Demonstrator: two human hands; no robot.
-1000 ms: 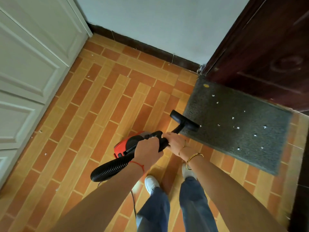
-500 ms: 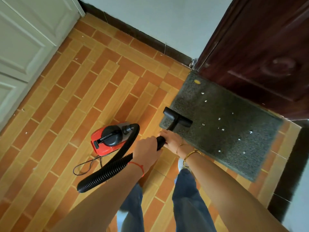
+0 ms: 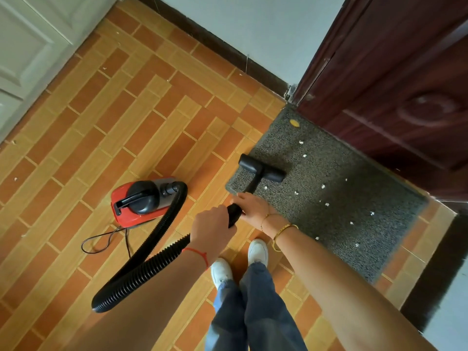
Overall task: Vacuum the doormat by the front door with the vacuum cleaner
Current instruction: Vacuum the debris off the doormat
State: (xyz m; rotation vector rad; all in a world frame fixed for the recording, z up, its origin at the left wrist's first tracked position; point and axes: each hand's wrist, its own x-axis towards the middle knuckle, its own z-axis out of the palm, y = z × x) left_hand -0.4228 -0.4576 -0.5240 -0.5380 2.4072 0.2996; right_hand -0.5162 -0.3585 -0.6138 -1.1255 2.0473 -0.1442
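A dark grey doormat lies in front of the dark brown front door, speckled with several white scraps and one yellow spot. The black T-shaped nozzle of the vacuum rests on the mat's near left corner. Its thin black wand runs back to my hands. My left hand grips the wand handle where the ribbed black hose joins it. My right hand grips the wand just ahead of that. The red and black vacuum body sits on the floor to the left.
The floor is orange-brown brick-pattern tile. A thin black power cord loops beside the vacuum body. White panelled doors stand at the left, a pale wall with dark skirting at the back. My white shoes stand below the hands.
The view has shifted, so the vacuum body now shows fully at the left. The nozzle has slid from the mat's left edge further onto the mat. Both hands keep their grip.
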